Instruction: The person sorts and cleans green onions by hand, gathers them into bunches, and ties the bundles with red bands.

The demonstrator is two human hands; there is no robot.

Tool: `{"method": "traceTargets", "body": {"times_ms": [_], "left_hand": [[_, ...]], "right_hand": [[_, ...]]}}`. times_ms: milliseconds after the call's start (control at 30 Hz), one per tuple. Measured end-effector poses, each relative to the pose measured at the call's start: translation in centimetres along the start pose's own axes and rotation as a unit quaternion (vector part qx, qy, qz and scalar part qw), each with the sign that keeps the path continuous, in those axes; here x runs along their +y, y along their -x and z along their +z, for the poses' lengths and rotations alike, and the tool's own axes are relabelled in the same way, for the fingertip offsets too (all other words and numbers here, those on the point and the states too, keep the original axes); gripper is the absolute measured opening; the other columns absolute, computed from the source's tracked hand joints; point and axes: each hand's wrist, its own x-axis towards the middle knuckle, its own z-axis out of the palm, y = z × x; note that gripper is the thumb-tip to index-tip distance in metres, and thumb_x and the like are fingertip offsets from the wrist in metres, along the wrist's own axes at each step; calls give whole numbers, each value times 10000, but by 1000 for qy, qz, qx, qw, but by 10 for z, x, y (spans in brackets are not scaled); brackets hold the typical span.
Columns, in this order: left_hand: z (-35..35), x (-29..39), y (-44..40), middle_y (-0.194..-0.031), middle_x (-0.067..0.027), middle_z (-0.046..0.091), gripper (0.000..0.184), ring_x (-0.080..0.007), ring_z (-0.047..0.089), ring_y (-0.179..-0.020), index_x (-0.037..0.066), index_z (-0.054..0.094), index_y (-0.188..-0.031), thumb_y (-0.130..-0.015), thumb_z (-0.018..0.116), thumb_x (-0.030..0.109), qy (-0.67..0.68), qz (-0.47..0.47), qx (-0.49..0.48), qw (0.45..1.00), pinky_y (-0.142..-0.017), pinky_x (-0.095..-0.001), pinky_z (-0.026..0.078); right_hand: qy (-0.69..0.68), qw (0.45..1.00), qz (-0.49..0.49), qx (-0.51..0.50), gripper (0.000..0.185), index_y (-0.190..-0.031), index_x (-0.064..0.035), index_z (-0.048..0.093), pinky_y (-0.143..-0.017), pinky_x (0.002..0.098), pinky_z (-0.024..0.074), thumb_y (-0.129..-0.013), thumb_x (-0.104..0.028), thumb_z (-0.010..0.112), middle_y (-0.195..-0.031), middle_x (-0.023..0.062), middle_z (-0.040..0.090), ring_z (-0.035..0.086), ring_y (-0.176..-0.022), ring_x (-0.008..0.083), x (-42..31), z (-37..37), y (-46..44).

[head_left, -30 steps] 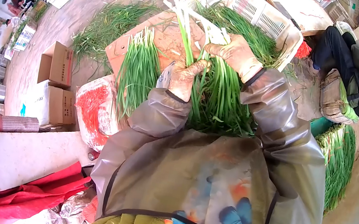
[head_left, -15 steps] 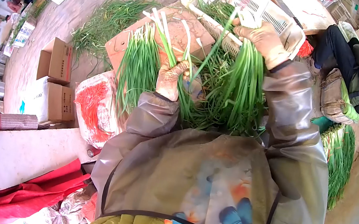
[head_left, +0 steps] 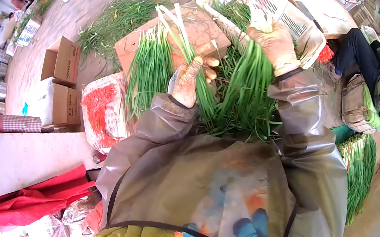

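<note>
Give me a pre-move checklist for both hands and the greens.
1. Left hand gripping stalks: ok.
2. Pale ends of those stalks together: not ok, they fan apart.
3. Right hand gripping bunch: ok, around its pale end.
4. Bunch leaves separate from the greens below: cannot tell, they overlap.
5. Board bare: not ok, a bundle lies across it.
6. Stalk count in each hand: cannot tell.

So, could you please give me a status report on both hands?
Left hand: grip on several slender white-and-green stalks. Right hand: grip on fuller bunch of white-ended green leaves. White slotted plastic crate partly behind right hand.
</note>
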Motion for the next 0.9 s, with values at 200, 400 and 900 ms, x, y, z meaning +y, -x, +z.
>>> {"method": "traceTargets", "body": {"times_ms": [200, 400, 900], "left_hand": [[16, 1, -2, -744, -101, 597, 508, -120, 502, -568, -35, 502, -1089, -887, 482, 431, -89, 44, -96, 990, -492, -216, 376], [17, -16, -3, -733, -52, 593, 407, -102, 509, -549, 41, 498, -1114, -880, 531, 372, -133, -9, -141, 981, -532, -200, 400], [21, -30, -25, -812, -62, 613, 151, -144, 561, -617, 50, 554, -1007, -920, 462, 132, -109, 90, 66, 988, -528, -250, 464]], "right_hand": [[-217, 955, 11, -201, 186, -927, 9, 626, -736, 241, 454, -763, -79, 633, -822, 62, 640, 581, -771, 123, -30, -4, 18], [-250, 951, 86, -160, 269, -957, 8, 631, -632, 276, 485, -715, -85, 702, -822, 73, 650, 594, -689, 138, -17, 17, 9], [-285, 951, 8, -119, 301, -996, -19, 623, -614, 271, 479, -742, -151, 714, -755, 54, 645, 576, -627, 115, -20, 1, 8]]}}
